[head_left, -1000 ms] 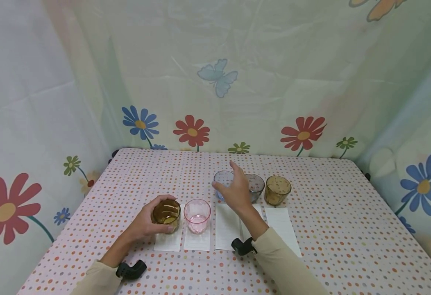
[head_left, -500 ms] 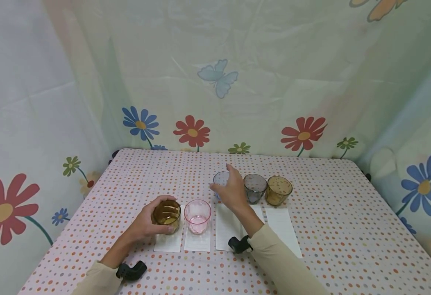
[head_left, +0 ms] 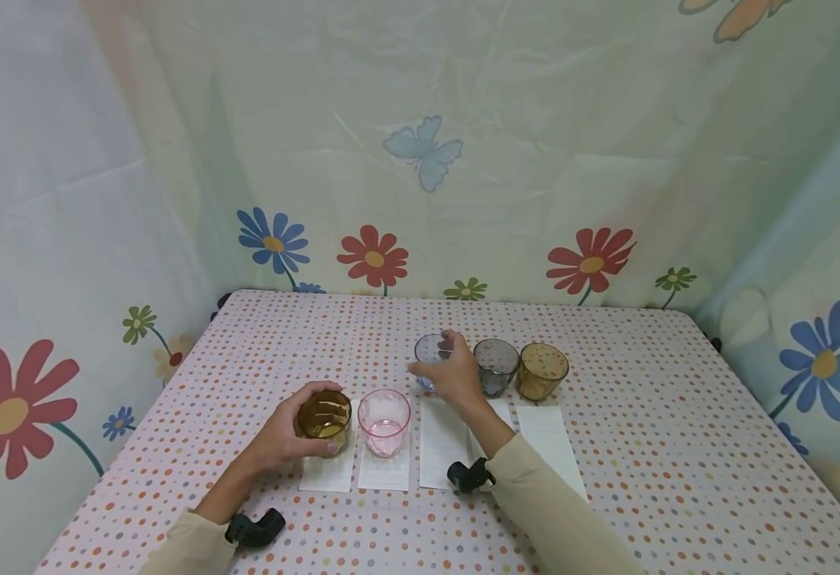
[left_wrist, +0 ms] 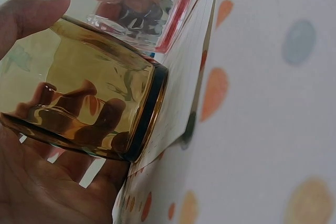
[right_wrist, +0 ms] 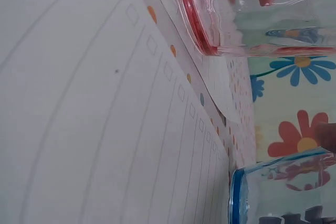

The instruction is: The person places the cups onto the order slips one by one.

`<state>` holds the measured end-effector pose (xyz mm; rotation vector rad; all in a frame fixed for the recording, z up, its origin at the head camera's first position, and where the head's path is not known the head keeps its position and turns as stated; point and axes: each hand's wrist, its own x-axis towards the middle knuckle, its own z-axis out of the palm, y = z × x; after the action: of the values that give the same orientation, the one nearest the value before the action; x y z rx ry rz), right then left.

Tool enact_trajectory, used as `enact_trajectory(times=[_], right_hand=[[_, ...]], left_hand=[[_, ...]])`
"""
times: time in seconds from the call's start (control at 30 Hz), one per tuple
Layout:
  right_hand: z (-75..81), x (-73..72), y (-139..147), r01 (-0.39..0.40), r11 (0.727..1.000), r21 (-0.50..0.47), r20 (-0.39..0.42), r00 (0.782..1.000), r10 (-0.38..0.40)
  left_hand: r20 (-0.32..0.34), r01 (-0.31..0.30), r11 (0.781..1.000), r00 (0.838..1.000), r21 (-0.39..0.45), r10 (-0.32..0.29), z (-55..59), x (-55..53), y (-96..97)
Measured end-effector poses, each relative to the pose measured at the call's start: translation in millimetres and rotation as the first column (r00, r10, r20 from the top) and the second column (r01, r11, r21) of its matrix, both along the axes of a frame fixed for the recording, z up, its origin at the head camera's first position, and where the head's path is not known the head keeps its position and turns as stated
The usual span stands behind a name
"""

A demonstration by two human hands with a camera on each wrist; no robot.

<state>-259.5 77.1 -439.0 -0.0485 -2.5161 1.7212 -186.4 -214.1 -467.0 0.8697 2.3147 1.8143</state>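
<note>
My left hand [head_left: 283, 433] grips a brown amber glass [head_left: 328, 419], thumb on the near side and fingers around the far left. That glass is upright on or just above the leftmost paper sheet [head_left: 326, 477]; in the left wrist view its base [left_wrist: 149, 114] lies close against the paper. Beside it a pink-rimmed clear glass [head_left: 384, 427] stands on the second sheet. Farther back, my right hand [head_left: 459, 377] holds a pale blue glass [head_left: 429, 351], thumb at its near left and fingers bent at its far right. The right wrist view shows the blue glass [right_wrist: 278, 192] partly cut off.
A grey glass [head_left: 496, 367] and a yellow-amber glass [head_left: 540, 372] stand in a row right of the blue one. Several lined white sheets, such as the right one [head_left: 551, 447], lie in front of them. A dotted cloth [head_left: 664, 447] covers the table.
My right hand has moved a little left and its fingers, straighter before, have bent around the blue glass. More of the grey glass shows now. The left hand has stayed still on the amber glass.
</note>
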Motion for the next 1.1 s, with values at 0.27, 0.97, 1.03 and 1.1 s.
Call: enact_trajectory(times=[0.27,0.97,1.03,1.1], right_hand=[[1.2,-1.7,-0.8,-0.019,1.000,0.024,0.006,1.000,0.019],[2.6,-4.1,-4.4,0.032,0.999,0.040,0.012,0.999,-0.033],[2.3,-3.9,-4.3,0.031,0.999,0.040,0.007,1.000,-0.031],[2.1,-3.8,-4.2,0.027,0.999,0.037,0.002,1.000,-0.027]], left_hand=[[0.010,-0.002,1.000,1.000,-0.001,0.002,-0.7,0.5,-1.1],[-0.003,0.002,1.000,1.000,-0.009,-0.002,0.2,-1.1,-0.6],[-0.003,0.004,1.000,1.000,-0.008,-0.004,-0.3,-1.1,-0.7],[-0.009,0.006,1.000,1.000,-0.007,-0.006,-0.8,-1.3,-1.0]])
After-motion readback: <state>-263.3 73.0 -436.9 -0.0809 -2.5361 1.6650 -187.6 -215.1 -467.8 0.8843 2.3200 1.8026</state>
